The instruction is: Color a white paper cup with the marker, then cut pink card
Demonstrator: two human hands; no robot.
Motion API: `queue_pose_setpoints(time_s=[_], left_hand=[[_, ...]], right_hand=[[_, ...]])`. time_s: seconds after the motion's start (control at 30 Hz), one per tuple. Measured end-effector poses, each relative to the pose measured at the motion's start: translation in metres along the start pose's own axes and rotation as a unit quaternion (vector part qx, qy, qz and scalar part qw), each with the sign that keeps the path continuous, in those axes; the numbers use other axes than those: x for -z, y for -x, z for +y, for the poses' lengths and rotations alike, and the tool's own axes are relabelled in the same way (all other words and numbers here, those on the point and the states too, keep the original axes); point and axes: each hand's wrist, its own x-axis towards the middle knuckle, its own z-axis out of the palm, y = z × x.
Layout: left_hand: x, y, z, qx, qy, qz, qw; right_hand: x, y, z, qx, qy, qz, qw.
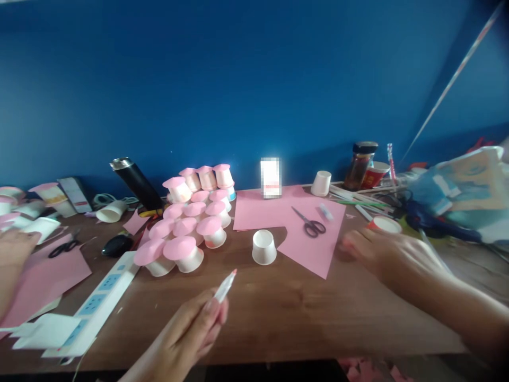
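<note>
My left hand (194, 331) is closed around a white marker (225, 286) with a reddish tip, held above the front of the table. Upside down in the middle stands a plain white paper cup (264, 248). My right hand (368, 252), blurred by motion, is at the right beside the pink paper (310, 249); its fingers are smeared and I cannot make out what they hold. Close to that hand lies a red-and-white cup (385, 225). Scissors (314, 228) and a small clear object (326, 211) lie on the pink paper. Another white cup (321, 183) stands behind.
Several cups with pink paper tops (185, 228) stand left of centre. Further left are a power strip (95, 302), a black bottle (137, 183) and another person's hand (16, 249). A jar (360, 164), straws and a plastic bag (469, 185) lie at the right.
</note>
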Motion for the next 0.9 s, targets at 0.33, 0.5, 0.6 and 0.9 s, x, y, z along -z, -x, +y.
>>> queue_pose_setpoints(time_s=[0.33, 0.5, 0.6, 0.9], left_hand=[[-0.057, -0.026, 0.015, -0.113, -0.009, -0.178, 0.978], [-0.044, -0.03, 0.001, -0.123, -0.012, -0.139, 0.982], [-0.038, -0.042, 0.003, -0.187, -0.032, -0.076, 0.979], [-0.052, -0.104, 0.035, -0.225, 0.217, 0.043, 0.949]], right_hand=[[-0.082, -0.093, -0.003, -0.126, 0.071, -0.217, 0.965], [-0.105, -0.091, 0.014, -0.137, 0.076, -0.217, 0.964], [-0.106, -0.095, 0.016, -0.138, 0.072, -0.205, 0.966], [-0.086, -0.08, -0.042, -0.011, -0.101, -0.004, 0.995]])
